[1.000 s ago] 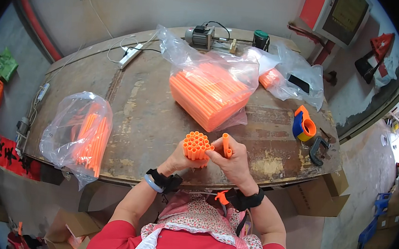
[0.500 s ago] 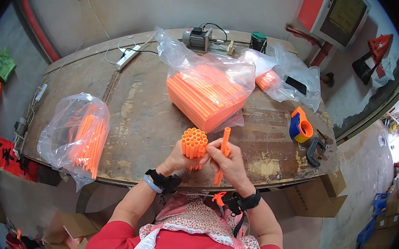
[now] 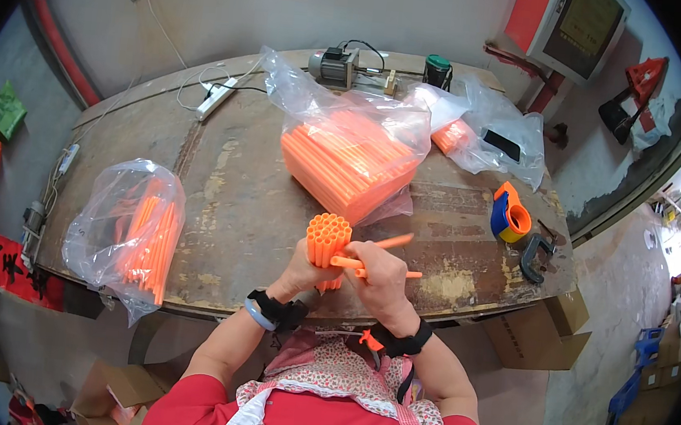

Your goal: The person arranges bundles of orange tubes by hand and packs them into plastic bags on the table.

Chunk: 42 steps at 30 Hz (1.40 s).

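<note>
My left hand (image 3: 300,272) is wrapped round an upright bundle of orange plastic tubes (image 3: 328,240), whose open round ends face up. Close beside it, my right hand (image 3: 382,275) grips a few loose orange tubes (image 3: 393,240) that lie aslant and cross one another. One of these reaches over to the side of the bundle; whether it touches is hard to see. Beyond my hands rests a large clear plastic bag (image 3: 347,164) packed with a block of the same tubes. Another clear bag (image 3: 127,229) with loose orange tubes lies at the left table edge.
On the right of the worn wooden table (image 3: 230,169) are a blue and orange tape dispenser (image 3: 511,214) and a dark clamp (image 3: 534,257). Farther back lie a phone (image 3: 501,144) on plastic, a small motor (image 3: 336,69), a dark green-lidded jar (image 3: 438,71) and a power strip (image 3: 217,99).
The tubes in my right hand have tipped from upright to nearly level, and that hand has turned over them. My left hand keeps the bundle in about the same place.
</note>
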Available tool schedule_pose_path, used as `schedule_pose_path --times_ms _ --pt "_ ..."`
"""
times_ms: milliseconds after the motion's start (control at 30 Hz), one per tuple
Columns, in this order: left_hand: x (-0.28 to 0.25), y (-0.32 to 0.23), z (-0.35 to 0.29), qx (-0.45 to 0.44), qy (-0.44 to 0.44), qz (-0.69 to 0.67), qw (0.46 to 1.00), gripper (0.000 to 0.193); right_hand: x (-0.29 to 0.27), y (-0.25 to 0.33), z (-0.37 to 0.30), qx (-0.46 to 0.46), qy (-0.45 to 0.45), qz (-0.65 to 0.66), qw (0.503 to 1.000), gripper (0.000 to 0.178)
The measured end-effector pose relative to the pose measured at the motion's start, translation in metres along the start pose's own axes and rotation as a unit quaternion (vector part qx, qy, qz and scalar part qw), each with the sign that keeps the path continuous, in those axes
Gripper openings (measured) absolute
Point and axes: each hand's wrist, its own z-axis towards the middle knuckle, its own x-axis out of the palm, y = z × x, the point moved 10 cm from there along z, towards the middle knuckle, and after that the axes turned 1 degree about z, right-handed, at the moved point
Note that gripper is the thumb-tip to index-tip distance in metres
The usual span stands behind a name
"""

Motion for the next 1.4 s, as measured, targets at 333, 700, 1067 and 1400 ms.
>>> schedule_pose_path --times_ms 333,700,1067,1400 --pt "-0.009 0.001 -0.022 -0.062 -0.041 0.06 0.995 0.032 0.027 -0.047 -0.007 0.253 0.016 0.464 0.849 0.013" --pt "-0.005 -0.016 -0.019 0.062 -0.049 0.123 0.989 0.038 0.027 -0.054 -0.012 0.235 0.008 0.444 0.865 0.017" --pt "0.008 -0.025 -0.019 0.074 -0.036 0.116 0.99 0.05 0.031 -0.04 -0.014 0.199 -0.001 0.493 0.847 0.047" --pt "0.014 -0.019 -0.013 0.062 0.002 0.083 0.995 0.054 0.049 -0.046 -0.013 0.096 -0.005 0.325 0.941 0.078"
